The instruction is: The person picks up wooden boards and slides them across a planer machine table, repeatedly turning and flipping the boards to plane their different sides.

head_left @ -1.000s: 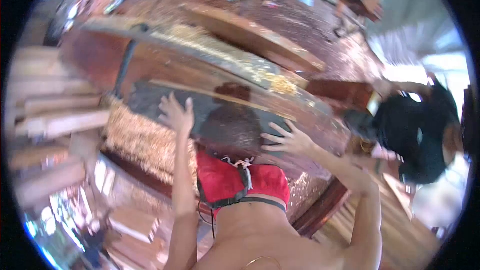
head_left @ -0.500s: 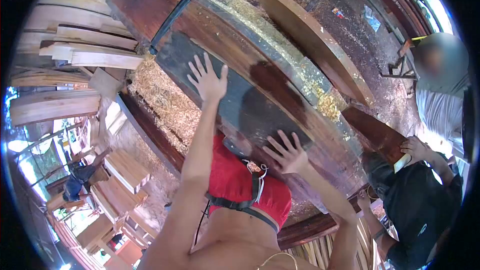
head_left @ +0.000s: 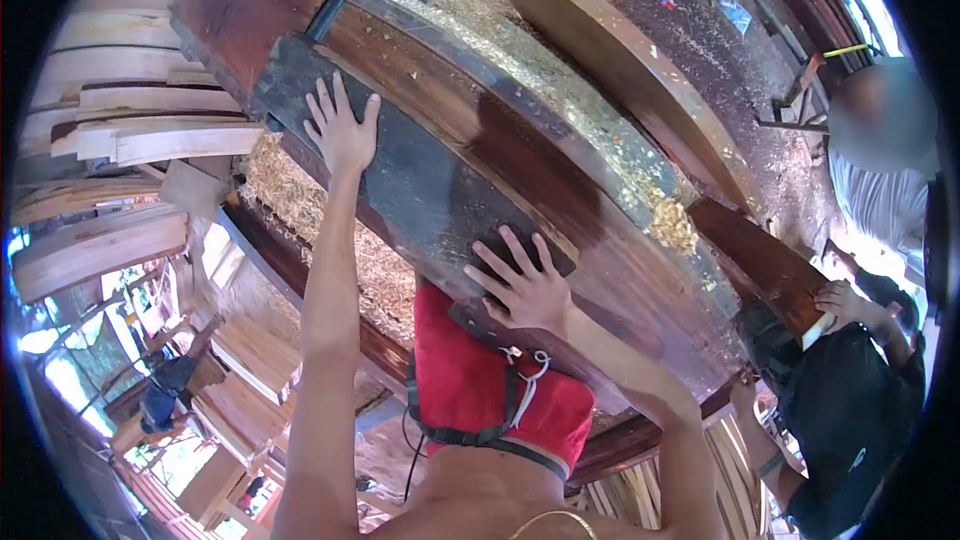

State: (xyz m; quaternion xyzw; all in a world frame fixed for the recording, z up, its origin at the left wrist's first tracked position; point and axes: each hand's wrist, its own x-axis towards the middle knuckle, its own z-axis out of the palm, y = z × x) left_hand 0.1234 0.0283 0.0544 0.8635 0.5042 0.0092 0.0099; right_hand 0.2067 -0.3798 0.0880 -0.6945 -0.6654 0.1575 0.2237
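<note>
A long dark grey board (head_left: 420, 180) lies on top of a wide reddish-brown wooden plank (head_left: 490, 140), slanting from upper left to lower right. My left hand (head_left: 345, 132) rests flat on the dark board near its upper-left end, fingers spread. Near the lower-right end of the same board, my right hand (head_left: 530, 290) lies with its fingers spread too. Neither hand grips anything. A dark clamp bar (head_left: 322, 18) crosses the plank beyond the board's far end, partly covered by it.
Curved brown timber (head_left: 610, 40) stands beyond the plank. Stacked pale boards (head_left: 160, 120) are at left, with wood shavings (head_left: 385, 265) below the plank. At right, a person in black (head_left: 850, 410) holds a brown piece (head_left: 765, 265); another person (head_left: 880, 190) is behind.
Both my hands and the dark board have shifted toward the upper left along the plank. The board now covers part of the clamp bar. The view has also moved slightly.
</note>
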